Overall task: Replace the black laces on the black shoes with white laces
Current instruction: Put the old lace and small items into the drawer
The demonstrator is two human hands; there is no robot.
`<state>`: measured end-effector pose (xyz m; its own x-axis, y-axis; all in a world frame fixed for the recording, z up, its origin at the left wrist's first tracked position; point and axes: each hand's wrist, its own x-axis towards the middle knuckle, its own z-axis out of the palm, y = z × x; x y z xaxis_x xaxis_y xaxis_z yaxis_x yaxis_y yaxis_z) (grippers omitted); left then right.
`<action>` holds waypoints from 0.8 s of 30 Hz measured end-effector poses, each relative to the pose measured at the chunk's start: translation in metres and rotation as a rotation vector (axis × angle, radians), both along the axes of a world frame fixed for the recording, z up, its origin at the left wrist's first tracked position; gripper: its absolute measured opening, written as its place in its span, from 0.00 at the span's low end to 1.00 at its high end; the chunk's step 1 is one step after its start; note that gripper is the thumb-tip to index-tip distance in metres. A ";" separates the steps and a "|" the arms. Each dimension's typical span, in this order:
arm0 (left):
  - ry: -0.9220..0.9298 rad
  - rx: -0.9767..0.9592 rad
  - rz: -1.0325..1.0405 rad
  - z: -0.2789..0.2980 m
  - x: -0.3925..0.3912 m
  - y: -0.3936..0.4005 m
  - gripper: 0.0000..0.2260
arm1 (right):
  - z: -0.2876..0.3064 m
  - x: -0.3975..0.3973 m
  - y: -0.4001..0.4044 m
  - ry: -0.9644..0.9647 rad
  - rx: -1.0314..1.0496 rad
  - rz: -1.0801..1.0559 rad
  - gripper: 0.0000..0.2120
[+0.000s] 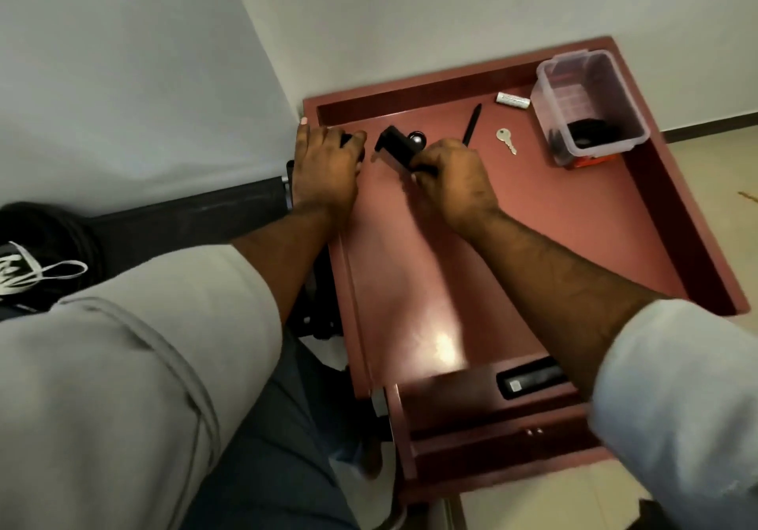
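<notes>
A black shoe (39,238) with a white lace (53,273) threaded through it lies at the far left on the bed's edge, well away from both hands. My left hand (324,168) rests at the red-brown table's (574,222) far left corner, fingers curled over a small black part (348,140). My right hand (451,179) grips one end of a black angular object (396,142) on the tabletop. The image is too blurred to tell what this object is. No black laces are identifiable.
A clear plastic box (590,107) holding dark items stands at the table's back right. A key (506,140), a black pen (471,123) and a small white tube (512,99) lie near it. An open drawer (492,419) juts out below, beside my knees.
</notes>
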<state>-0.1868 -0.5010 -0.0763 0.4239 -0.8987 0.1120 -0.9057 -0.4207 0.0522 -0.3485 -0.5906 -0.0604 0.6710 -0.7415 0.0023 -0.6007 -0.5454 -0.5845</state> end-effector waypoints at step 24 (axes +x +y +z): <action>0.492 0.746 -0.234 -0.039 -0.240 0.163 0.07 | -0.029 -0.220 0.171 0.746 0.363 0.132 0.17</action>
<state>-0.4270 -0.3383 -0.1156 0.0689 -0.7342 -0.6754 -0.9195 -0.3094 0.2425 -0.5683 -0.4193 -0.0891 0.4831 -0.5256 -0.7003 -0.8438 -0.4930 -0.2121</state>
